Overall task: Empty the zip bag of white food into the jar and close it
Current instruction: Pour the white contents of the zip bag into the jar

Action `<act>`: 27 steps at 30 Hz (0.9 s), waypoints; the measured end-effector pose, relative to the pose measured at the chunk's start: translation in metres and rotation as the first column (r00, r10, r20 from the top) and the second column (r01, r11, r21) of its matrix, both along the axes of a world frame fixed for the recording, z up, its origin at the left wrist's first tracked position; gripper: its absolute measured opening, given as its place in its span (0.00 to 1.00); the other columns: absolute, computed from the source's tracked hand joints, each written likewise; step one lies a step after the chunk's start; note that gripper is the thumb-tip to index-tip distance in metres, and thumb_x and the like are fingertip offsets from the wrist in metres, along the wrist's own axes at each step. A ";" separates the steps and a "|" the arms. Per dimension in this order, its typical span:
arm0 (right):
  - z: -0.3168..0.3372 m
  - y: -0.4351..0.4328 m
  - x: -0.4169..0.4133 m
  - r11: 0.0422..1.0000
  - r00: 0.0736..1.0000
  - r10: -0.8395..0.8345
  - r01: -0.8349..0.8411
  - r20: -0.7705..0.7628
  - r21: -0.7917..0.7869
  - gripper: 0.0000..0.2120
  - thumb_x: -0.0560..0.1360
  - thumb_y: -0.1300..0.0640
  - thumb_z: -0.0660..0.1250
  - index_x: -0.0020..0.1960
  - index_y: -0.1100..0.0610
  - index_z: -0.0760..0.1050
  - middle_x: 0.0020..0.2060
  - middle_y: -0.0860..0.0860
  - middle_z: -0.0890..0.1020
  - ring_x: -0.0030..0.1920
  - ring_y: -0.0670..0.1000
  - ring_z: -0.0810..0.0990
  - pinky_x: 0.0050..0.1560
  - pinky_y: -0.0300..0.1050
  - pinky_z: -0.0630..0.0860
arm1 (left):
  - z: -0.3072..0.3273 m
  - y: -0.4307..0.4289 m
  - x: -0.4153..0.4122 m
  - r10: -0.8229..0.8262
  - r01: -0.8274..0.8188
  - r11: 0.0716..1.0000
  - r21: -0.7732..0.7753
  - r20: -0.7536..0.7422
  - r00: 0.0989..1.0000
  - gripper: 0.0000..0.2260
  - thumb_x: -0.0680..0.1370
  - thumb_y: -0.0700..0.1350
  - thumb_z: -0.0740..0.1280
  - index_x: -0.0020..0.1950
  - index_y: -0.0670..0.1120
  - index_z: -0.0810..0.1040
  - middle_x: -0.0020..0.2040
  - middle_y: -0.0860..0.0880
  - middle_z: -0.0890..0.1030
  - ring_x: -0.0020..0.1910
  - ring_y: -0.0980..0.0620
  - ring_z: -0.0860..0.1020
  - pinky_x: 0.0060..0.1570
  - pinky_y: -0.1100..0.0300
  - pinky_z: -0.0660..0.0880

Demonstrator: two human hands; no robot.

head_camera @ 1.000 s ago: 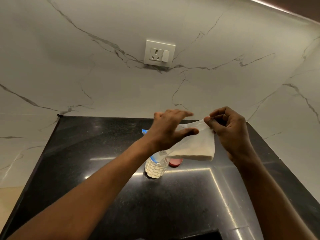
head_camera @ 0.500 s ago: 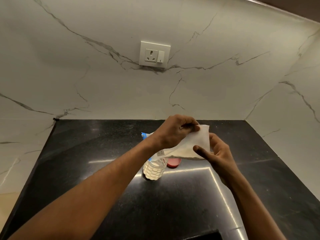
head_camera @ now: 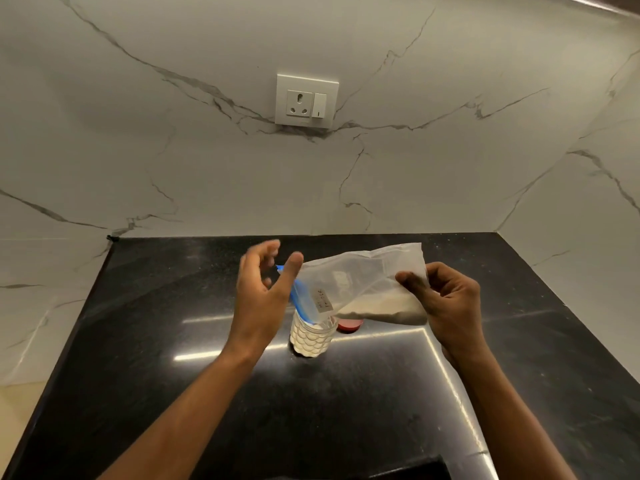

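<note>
A clear zip bag (head_camera: 360, 282) with a blue zip edge hangs tilted over a small patterned jar (head_camera: 311, 337) on the black counter. Its mouth points down into the jar's open top. White food lies along the bag's lower right side, and the jar holds white food too. My right hand (head_camera: 446, 299) pinches the bag's raised bottom end. My left hand (head_camera: 263, 289) is open beside the bag's zip end, fingers spread, its thumb close to the blue edge. A red lid (head_camera: 349, 325) lies on the counter just behind the jar, partly hidden by the bag.
The black counter (head_camera: 173, 341) sits in a corner of white marble walls. A wall socket with a switch (head_camera: 306, 100) is above the counter. A dark recess shows at the counter's near edge (head_camera: 398, 471).
My left hand has let go of the bag and opened. My right hand now holds the bag's bottom end up, and the bag is stretched out over the jar.
</note>
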State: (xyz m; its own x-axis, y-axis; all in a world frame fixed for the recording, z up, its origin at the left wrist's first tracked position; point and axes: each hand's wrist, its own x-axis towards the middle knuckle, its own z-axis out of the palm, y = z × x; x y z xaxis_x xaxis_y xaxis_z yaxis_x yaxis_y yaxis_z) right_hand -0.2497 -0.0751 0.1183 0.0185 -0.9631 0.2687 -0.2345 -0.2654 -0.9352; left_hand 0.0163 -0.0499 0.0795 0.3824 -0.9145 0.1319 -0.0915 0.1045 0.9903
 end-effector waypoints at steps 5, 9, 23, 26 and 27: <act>0.002 -0.004 0.002 0.999 1.000 -0.009 0.009 -0.012 -0.049 0.11 0.73 0.48 0.75 0.46 0.56 0.83 0.40 0.53 0.86 0.39 0.51 0.85 0.37 0.43 0.83 | -0.029 0.007 0.006 -0.163 0.196 0.977 0.088 -0.291 0.943 0.22 0.73 0.55 0.76 0.64 0.51 0.78 0.54 0.51 0.89 0.55 0.52 0.88 0.48 0.64 0.84; 0.007 -0.006 0.001 0.998 1.000 -0.006 0.004 -0.017 -0.070 0.09 0.73 0.47 0.76 0.44 0.52 0.84 0.40 0.54 0.86 0.39 0.51 0.85 0.37 0.43 0.83 | -0.031 -0.001 0.009 -0.236 0.253 0.965 0.066 -0.199 0.951 0.12 0.79 0.42 0.74 0.61 0.51 0.81 0.54 0.55 0.89 0.55 0.56 0.88 0.51 0.64 0.85; 0.026 -0.002 0.002 0.994 0.997 -0.013 0.005 -0.077 -0.108 0.11 0.70 0.46 0.76 0.44 0.53 0.85 0.40 0.53 0.88 0.40 0.58 0.86 0.42 0.63 0.83 | -0.023 -0.021 0.011 -0.241 0.237 0.971 -0.043 -0.187 0.952 0.13 0.80 0.37 0.72 0.59 0.54 0.84 0.53 0.61 0.89 0.56 0.59 0.87 0.50 0.67 0.83; 0.031 -0.002 0.004 0.994 0.996 -0.002 -0.007 -0.085 -0.112 0.09 0.70 0.46 0.76 0.43 0.51 0.85 0.40 0.52 0.88 0.40 0.57 0.86 0.42 0.62 0.84 | -0.025 -0.022 0.011 -0.235 0.230 0.972 -0.048 -0.172 0.957 0.13 0.80 0.37 0.72 0.59 0.54 0.84 0.52 0.61 0.89 0.55 0.59 0.87 0.49 0.68 0.82; 0.032 -0.002 0.004 0.994 0.996 0.008 -0.018 -0.089 -0.106 0.09 0.70 0.46 0.76 0.43 0.51 0.85 0.41 0.52 0.88 0.40 0.56 0.86 0.43 0.62 0.85 | -0.026 -0.022 0.011 -0.233 0.228 0.972 -0.048 -0.173 0.957 0.13 0.80 0.37 0.72 0.59 0.54 0.84 0.52 0.62 0.89 0.55 0.59 0.87 0.49 0.68 0.82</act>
State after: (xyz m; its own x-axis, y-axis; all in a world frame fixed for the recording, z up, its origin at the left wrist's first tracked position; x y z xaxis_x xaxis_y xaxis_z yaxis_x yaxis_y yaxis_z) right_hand -0.2456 -0.0774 0.1507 0.0589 -0.9287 0.3662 -0.3105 -0.3657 -0.8774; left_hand 0.0274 -0.0719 0.0538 0.1809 -0.9776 0.1074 0.1135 0.1292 0.9851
